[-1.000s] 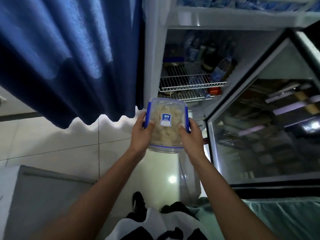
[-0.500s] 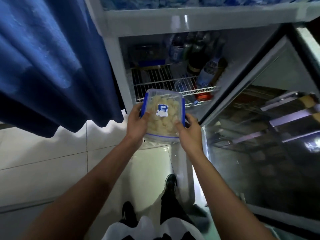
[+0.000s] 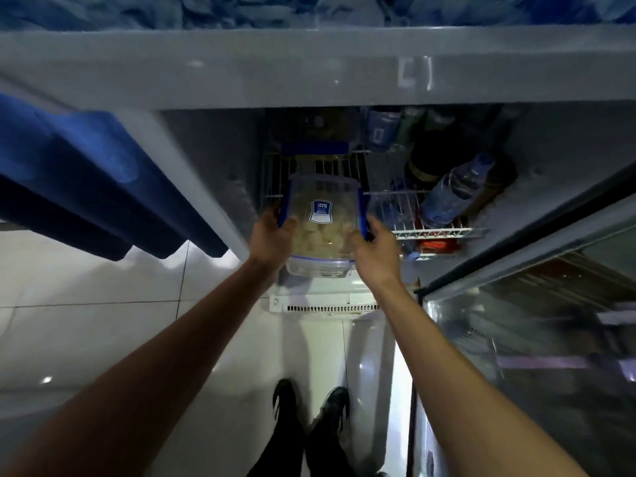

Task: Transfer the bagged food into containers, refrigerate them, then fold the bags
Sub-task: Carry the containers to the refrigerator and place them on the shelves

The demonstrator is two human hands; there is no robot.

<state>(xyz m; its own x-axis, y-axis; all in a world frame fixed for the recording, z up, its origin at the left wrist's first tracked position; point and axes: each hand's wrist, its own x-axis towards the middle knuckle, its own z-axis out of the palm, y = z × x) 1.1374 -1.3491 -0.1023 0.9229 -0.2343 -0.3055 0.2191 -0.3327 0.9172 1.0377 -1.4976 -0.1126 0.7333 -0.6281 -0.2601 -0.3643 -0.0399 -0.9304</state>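
Since the earlier frame both arms have stretched further forward, carrying the clear container (image 3: 321, 222) of pale food pieces from in front of the fridge's opening to the front edge of the wire shelf (image 3: 406, 201) inside, and the blue curtain (image 3: 89, 173) has slid off to the left of the head view. Left hand (image 3: 272, 235) and right hand (image 3: 373, 244) grip the container's opposite sides, the fingers curled round its blue clips, its labelled lid tilted toward the camera. Bottles (image 3: 451, 191) lie on the shelf just right of it, and the glass door (image 3: 537, 339) stands open at right.
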